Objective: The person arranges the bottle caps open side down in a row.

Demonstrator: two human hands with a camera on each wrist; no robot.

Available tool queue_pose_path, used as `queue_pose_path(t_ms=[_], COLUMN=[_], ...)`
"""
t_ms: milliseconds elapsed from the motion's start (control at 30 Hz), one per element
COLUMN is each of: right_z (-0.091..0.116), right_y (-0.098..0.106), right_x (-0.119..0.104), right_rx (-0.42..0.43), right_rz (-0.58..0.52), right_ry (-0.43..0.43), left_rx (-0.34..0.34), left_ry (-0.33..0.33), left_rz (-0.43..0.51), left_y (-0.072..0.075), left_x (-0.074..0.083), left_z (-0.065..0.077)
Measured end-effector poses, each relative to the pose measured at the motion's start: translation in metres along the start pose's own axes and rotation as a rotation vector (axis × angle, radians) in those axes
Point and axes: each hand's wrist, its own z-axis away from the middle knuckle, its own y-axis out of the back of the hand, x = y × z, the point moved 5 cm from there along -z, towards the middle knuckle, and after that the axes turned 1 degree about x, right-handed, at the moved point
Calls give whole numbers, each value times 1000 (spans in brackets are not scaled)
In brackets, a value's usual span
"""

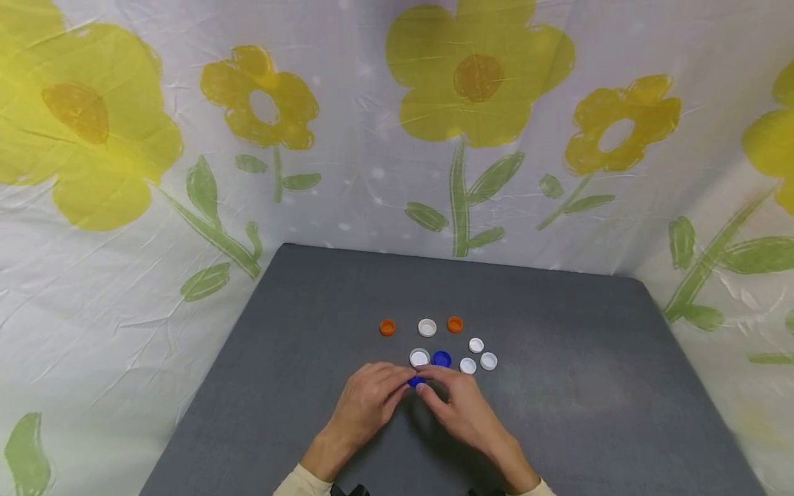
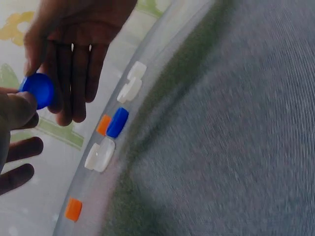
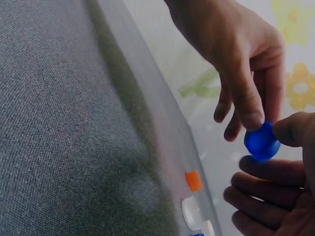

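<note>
Between my two hands is a small round blue bottle cap [image 1: 415, 381], raised above the table in both wrist views. My left hand [image 1: 370, 396] pinches it by the edge with thumb and fingers. From the other side, the thumb and index finger of my right hand [image 1: 462, 403] pinch the same cap; the other fingers extend loosely in the left wrist view. The right wrist view shows the held cap [image 3: 263, 142] as a smooth disc. Just beyond the fingertips lie a second blue cap [image 1: 442, 359] and a wide white cap [image 1: 419, 358].
More caps lie on the grey table [image 1: 298, 310]: an orange cap [image 1: 387, 327] at left, a white cap [image 1: 426, 327] and another orange cap [image 1: 455, 324] behind, several small white caps [image 1: 489, 361] at right. A flower-printed curtain [image 1: 360, 172] borders the table's far edge.
</note>
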Motion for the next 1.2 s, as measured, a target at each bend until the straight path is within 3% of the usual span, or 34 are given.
queue_pose_path(t_ms=[167, 333, 567, 667, 767, 900, 1033, 1200], right_z=[0, 1, 4, 5, 7, 8, 9, 10], right_y=[5, 9, 6, 4, 2, 2, 2, 0], right_x=[-1, -4, -9, -11, -12, -13, -11, -11], right_rx=[89, 166, 227, 246, 255, 255, 251, 224], right_rz=[36, 84, 84, 83, 87, 94, 82, 43], right_ry=[78, 200, 342, 377, 393, 365, 310, 282], left_rx=[45, 53, -80, -138, -167, -137, -96, -144], left_ry=[214, 455, 739, 785, 792, 742, 585, 393], left_rz=[125, 312, 550, 610, 622, 542, 426, 330], left_y=[2, 2, -5, -8, -8, -3, 5, 8], left_x=[-7, -15, -23, -22, -20, -18, -16, -13], left_z=[-1, 0, 6, 6, 4, 2, -2, -3])
